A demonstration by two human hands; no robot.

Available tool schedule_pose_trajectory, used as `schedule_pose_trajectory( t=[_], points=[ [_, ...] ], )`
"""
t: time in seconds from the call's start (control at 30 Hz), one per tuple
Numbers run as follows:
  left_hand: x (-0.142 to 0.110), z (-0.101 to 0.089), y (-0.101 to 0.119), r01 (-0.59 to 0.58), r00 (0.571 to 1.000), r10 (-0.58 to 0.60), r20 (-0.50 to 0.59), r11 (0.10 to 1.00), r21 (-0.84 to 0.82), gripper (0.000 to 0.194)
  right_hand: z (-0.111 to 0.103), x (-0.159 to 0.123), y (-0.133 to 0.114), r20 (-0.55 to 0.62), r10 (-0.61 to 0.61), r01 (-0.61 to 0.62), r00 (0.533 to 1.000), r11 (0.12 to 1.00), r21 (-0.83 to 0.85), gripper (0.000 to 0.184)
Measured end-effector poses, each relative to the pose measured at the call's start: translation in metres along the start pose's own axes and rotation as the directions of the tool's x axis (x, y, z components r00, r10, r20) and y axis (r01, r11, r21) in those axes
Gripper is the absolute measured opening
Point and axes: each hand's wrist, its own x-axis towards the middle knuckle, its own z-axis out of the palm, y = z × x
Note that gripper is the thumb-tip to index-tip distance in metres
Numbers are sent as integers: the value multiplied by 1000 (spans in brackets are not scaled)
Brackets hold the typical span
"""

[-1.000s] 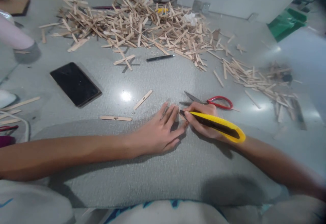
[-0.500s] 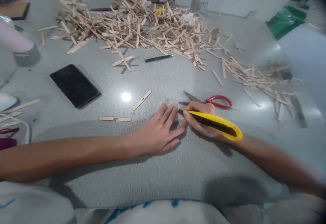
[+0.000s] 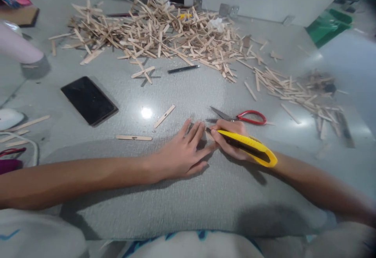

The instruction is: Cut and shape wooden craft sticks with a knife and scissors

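Observation:
My right hand (image 3: 230,134) grips a yellow and black utility knife (image 3: 246,146), its tip angled down toward my left fingertips. My left hand (image 3: 186,150) lies low on the table with bent fingers, steadying a wooden craft stick (image 3: 209,136) that is mostly hidden between the hands. Just beyond my right hand lie scissors with red handles (image 3: 252,117), their blades parted. Left of my left hand are two loose craft sticks, one flat (image 3: 134,137) and one slanted (image 3: 164,116), each with a dark mark at its middle.
A big heap of craft sticks (image 3: 152,35) spans the back, with a smaller pile (image 3: 293,87) at right. A black pen (image 3: 183,69) lies before the heap. A dark phone (image 3: 89,100), a pink bottle (image 3: 20,44) and a white cable (image 3: 35,150) are at left.
The knife's back end has dipped slightly toward me and to the left, while its tip stays by my left fingertips. My left hand keeps its place. The view has shifted slightly.

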Motion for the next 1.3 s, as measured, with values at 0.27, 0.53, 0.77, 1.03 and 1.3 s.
schedule_pose_trajectory(
  t=[0.27, 0.53, 0.77, 1.03, 1.3],
  points=[
    [2, -2, 4, 7, 999, -9, 33, 999, 52, 68, 0, -1, -1, -4, -3, 3, 1000, 999, -31, 19],
    [3, -7, 3, 3, 996, -13, 85, 993, 115, 76, 0, -1, -1, 1, -46, 46, 999, 998, -49, 18],
    [2, -4, 2, -7, 997, -2, 71, 992, 127, 74, 1, -4, 2, -7, -82, 80, 997, 987, -136, 16],
    [2, 0, 1, -10, 999, 4, 37, 989, 144, 76, 1, -6, 4, 17, -106, 108, 994, 984, -144, 13],
    [-3, 11, 3, 1, 999, 1, -44, 998, 60, 74, 1, -9, 3, -21, -5, 4, 1000, 1000, -28, 14]
  ],
)
